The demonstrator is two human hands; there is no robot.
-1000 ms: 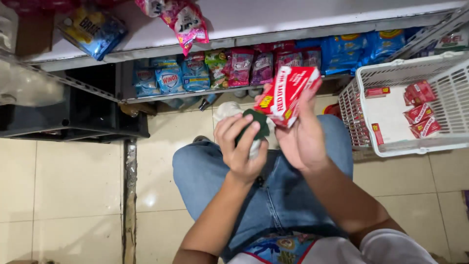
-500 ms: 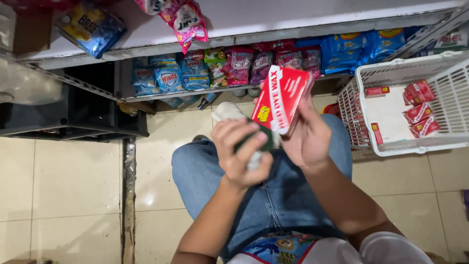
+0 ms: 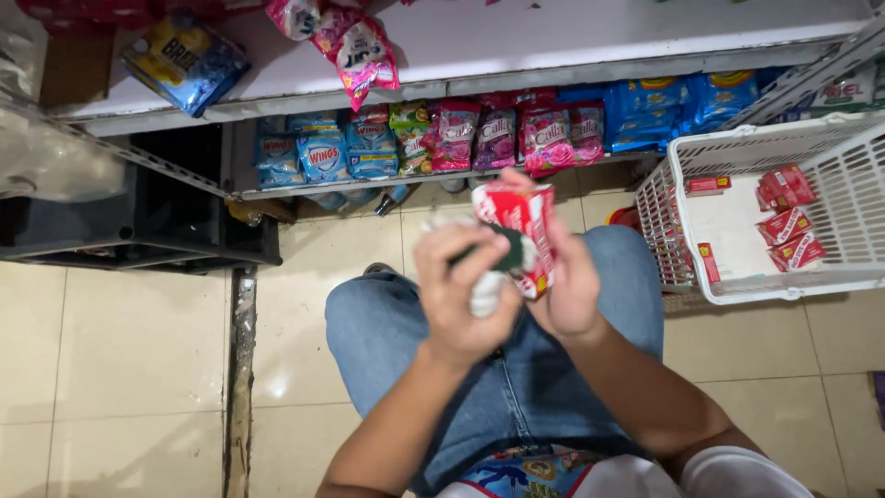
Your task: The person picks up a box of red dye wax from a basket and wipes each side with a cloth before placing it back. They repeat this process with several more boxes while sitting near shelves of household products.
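You get bright, even overhead light with glare patches on the floor tiles [image 3: 129,369], motion blur over both hands [image 3: 466,295] and the red pack [image 3: 525,231], and wide-angle bending at the edges.

Both hands hold a packet [image 3: 525,231] above the knees. A basket [image 3: 737,295] stands right of them, small packets [image 3: 788,221] in it; shelves [image 3: 516,55] lie ahead.

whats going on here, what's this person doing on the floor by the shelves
A person in jeans sits by a low shelf of soap packets. The right hand holds a red and white box, while the left hand presses a white cloth against it. A white basket with more red packs sits to the right.
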